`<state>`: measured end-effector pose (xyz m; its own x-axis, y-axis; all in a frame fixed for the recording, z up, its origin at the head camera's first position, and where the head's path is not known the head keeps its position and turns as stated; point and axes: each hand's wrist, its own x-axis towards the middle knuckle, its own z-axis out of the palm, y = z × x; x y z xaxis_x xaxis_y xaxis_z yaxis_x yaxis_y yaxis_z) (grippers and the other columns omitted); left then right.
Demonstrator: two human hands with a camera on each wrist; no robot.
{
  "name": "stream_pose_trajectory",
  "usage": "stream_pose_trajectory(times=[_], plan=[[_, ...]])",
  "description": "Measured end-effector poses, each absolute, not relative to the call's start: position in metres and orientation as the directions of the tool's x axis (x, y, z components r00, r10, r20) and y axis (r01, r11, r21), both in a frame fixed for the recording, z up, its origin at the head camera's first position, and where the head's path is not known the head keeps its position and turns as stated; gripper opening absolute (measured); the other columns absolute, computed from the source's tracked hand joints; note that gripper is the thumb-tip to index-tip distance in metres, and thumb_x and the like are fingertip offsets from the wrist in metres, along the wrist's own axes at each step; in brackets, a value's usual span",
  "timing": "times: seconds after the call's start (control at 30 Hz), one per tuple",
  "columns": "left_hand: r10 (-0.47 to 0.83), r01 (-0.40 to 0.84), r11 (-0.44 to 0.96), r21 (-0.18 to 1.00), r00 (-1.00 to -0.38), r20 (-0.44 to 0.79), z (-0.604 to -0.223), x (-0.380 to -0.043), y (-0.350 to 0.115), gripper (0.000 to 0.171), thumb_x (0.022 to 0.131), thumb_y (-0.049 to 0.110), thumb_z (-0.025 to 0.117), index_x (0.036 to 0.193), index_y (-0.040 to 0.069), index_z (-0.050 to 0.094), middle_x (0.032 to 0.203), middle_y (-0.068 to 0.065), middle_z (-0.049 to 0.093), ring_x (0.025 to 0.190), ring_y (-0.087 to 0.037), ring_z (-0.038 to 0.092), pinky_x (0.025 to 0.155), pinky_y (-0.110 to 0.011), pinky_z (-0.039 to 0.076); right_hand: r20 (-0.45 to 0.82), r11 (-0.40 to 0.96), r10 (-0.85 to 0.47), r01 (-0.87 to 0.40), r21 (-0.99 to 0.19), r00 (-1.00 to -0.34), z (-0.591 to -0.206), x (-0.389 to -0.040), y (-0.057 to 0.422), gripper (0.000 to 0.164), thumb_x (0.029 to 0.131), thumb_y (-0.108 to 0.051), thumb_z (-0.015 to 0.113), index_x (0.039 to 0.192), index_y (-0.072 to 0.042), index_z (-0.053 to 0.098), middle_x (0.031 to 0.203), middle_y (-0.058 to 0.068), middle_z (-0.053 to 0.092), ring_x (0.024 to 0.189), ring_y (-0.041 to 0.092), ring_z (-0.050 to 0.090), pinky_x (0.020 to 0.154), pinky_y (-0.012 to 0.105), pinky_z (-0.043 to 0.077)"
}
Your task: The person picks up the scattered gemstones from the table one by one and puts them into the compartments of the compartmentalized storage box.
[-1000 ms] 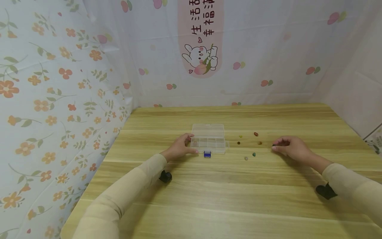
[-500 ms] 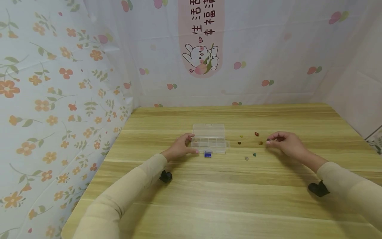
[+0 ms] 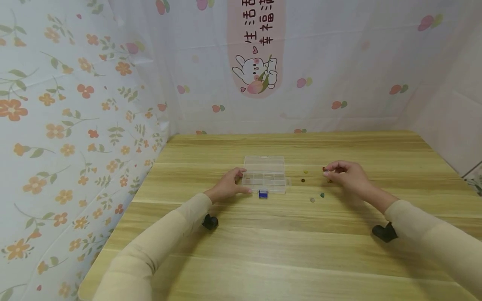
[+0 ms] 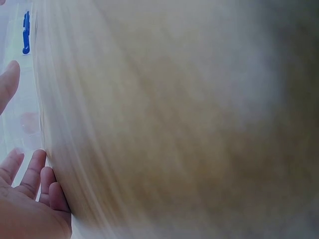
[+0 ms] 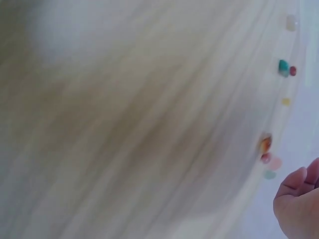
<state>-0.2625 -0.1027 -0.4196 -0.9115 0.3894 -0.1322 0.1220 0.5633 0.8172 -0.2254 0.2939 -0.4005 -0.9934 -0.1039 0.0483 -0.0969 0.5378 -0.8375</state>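
Observation:
A clear compartment box (image 3: 274, 182) lies with its lid (image 3: 264, 164) raised at the back and a blue latch (image 3: 263, 195) at the front. My left hand (image 3: 228, 185) grips its left end, thumb at the front edge, fingers behind. Something small and reddish shows faintly in the leftmost compartment. My right hand (image 3: 348, 173) pinches a small dark stone, mostly hidden by the fingertips, just above a red stone (image 3: 324, 169) and an amber stone (image 3: 329, 181). In the right wrist view the curled right hand (image 5: 299, 201) shows at the edge; its fingertips are cut off.
Between box and right hand lie a yellow stone (image 3: 306, 172), a dark brown stone (image 3: 303, 180), a green stone (image 3: 322, 195) and a pale grey stone (image 3: 312, 200). The wooden table (image 3: 263, 251) meets a patterned cloth (image 3: 339, 62) behind.
My right hand has moved left and slightly away from me, carrying the dark stone over toward the red and amber stones. The left hand keeps its grip on the box.

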Motion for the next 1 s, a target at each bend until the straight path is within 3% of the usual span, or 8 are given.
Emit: stream_pose_trajectory(times=[0.23, 0.37, 0.73, 1.0], plan=[[0.387, 0.127, 0.564, 0.816, -0.913, -0.126, -0.419, -0.261, -0.103, 0.074, 0.08, 0.025, 0.083, 0.142, 0.011, 0.045, 0.129, -0.01, 0.048, 0.126, -0.029, 0.044, 0.106, -0.045, 0.035, 0.075, 0.507, -0.1, -0.116, -0.854, -0.992, -0.394, -0.229, 0.275, 0.039, 0.09, -0.035, 0.071, 0.109, -0.002, 0.064, 0.1, 0.009, 0.063, 0.083, 0.028, 0.058, 0.064, 0.034, 0.052], [0.385, 0.13, 0.566, 0.814, -0.915, -0.121, -0.42, -0.261, -0.103, 0.075, 0.08, 0.026, 0.083, 0.142, 0.011, 0.045, 0.129, -0.009, 0.048, 0.127, -0.029, 0.043, 0.106, -0.045, 0.035, 0.087, 0.498, -0.097, -0.124, -0.858, -0.992, -0.394, -0.232, 0.264, 0.037, 0.089, -0.034, 0.072, 0.107, -0.003, 0.065, 0.1, 0.006, 0.063, 0.083, 0.022, 0.053, 0.06, 0.03, 0.048], [0.382, 0.139, 0.575, 0.806, -0.917, -0.114, -0.421, -0.262, -0.103, 0.075, 0.08, 0.027, 0.083, 0.142, 0.011, 0.045, 0.131, -0.011, 0.048, 0.128, -0.029, 0.043, 0.107, -0.044, 0.034, 0.106, 0.444, -0.14, -0.159, -0.882, -0.984, -0.396, -0.243, 0.227, 0.037, 0.087, -0.034, 0.074, 0.104, -0.002, 0.066, 0.101, 0.007, 0.063, 0.089, 0.022, 0.053, 0.069, 0.027, 0.045], [0.376, 0.141, 0.583, 0.8, -0.92, -0.112, -0.42, -0.26, -0.102, 0.075, 0.08, 0.027, 0.083, 0.142, 0.01, 0.045, 0.131, -0.011, 0.049, 0.129, -0.029, 0.043, 0.107, -0.044, 0.034, 0.131, 0.408, -0.162, -0.187, -0.894, -0.978, -0.396, -0.249, 0.198, 0.032, 0.088, -0.027, 0.075, 0.103, 0.0, 0.068, 0.1, 0.01, 0.06, 0.087, 0.022, 0.051, 0.061, 0.024, 0.045]])
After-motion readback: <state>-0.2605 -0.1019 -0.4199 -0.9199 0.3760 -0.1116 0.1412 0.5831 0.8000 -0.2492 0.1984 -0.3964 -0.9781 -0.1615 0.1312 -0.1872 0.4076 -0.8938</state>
